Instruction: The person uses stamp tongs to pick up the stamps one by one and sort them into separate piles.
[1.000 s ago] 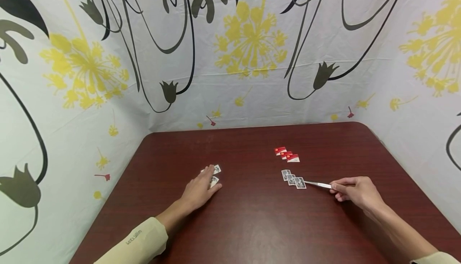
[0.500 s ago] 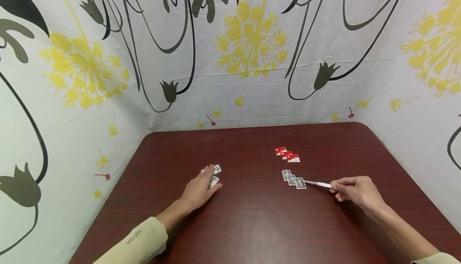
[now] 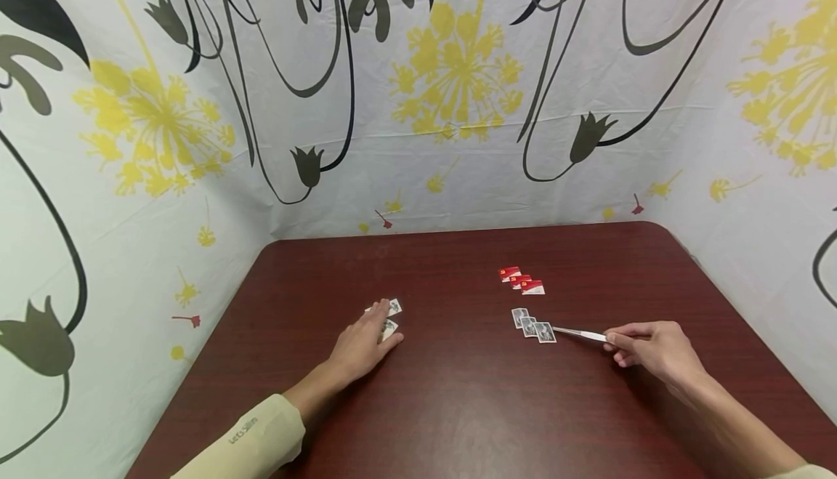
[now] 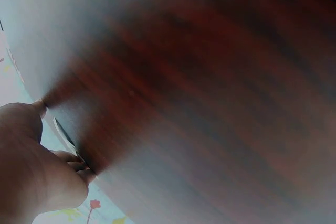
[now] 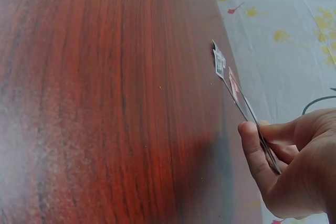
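Observation:
My left hand point(image 3: 360, 344) rests with extended fingers over small black-and-white picture cards point(image 3: 389, 328), which it partly covers. In the left wrist view, that hand point(image 4: 44, 166) touches the tabletop at the frame's edge. Between the thumb and fingers of my right hand point(image 3: 656, 354) is a pair of slim metal tweezers point(image 3: 578, 334). Their tips are at the right edge of the nearest of 3 overlapping grey picture cards point(image 3: 546, 332); whether they grip it I cannot tell. The right wrist view shows the two tweezer legs point(image 5: 239, 103) spread apart beyond the pinching hand point(image 5: 294, 156).
Behind the grey cards lie 3 overlapping red-and-white cards point(image 3: 532, 288). Everything sits on a dark red wooden table point(image 3: 458, 399) with rounded far corners. White flower-printed cloth point(image 3: 340, 210) hangs along its back and sides.
My right hand and the tweezers have shifted very slightly to the right. The left hand and all the cards look the same.

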Motion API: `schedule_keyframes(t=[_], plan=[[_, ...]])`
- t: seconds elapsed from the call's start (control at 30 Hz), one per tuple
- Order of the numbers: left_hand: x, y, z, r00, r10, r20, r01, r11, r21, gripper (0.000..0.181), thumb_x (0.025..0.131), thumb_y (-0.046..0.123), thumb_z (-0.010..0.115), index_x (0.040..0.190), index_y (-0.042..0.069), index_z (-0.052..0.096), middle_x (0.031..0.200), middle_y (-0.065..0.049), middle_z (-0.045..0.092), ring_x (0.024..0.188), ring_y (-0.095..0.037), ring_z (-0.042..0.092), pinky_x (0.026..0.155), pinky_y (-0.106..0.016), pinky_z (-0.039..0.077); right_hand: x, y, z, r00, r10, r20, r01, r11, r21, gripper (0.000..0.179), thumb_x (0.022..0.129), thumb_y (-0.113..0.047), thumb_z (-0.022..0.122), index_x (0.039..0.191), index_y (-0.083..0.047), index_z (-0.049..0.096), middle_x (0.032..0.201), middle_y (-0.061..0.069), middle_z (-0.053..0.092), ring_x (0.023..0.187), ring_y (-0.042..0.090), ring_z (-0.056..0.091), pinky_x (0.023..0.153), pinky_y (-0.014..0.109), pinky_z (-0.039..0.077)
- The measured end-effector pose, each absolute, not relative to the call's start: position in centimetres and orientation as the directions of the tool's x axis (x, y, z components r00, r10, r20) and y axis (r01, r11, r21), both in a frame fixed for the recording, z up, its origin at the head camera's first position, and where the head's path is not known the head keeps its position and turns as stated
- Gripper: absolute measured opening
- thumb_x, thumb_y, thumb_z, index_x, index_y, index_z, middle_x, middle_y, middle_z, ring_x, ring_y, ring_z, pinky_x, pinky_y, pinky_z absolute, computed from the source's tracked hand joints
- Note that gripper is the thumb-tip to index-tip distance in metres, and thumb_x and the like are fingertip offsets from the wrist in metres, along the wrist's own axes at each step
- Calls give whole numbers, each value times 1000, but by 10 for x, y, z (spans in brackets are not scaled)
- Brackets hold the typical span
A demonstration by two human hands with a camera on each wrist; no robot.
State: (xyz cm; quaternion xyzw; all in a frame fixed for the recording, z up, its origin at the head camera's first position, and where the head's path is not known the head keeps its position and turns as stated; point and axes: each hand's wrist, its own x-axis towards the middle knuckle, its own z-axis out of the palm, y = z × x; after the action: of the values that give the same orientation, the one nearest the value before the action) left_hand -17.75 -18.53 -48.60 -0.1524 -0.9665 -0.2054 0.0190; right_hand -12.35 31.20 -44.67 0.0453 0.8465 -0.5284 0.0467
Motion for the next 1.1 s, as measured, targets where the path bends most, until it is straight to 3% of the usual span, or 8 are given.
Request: schedule_keyframes(t=[1.1], plan=[[-178,-185,-487,-955,280,99,297,874,385,79,104,44,68,163,1,39,165,-20,43,152,-36,41,110,-65,42,-125,315,-449,-992,26,-123,122,417,-900,28,104,-6,68,117,19,71,90,15,78,68,16,71,66,33,62]])
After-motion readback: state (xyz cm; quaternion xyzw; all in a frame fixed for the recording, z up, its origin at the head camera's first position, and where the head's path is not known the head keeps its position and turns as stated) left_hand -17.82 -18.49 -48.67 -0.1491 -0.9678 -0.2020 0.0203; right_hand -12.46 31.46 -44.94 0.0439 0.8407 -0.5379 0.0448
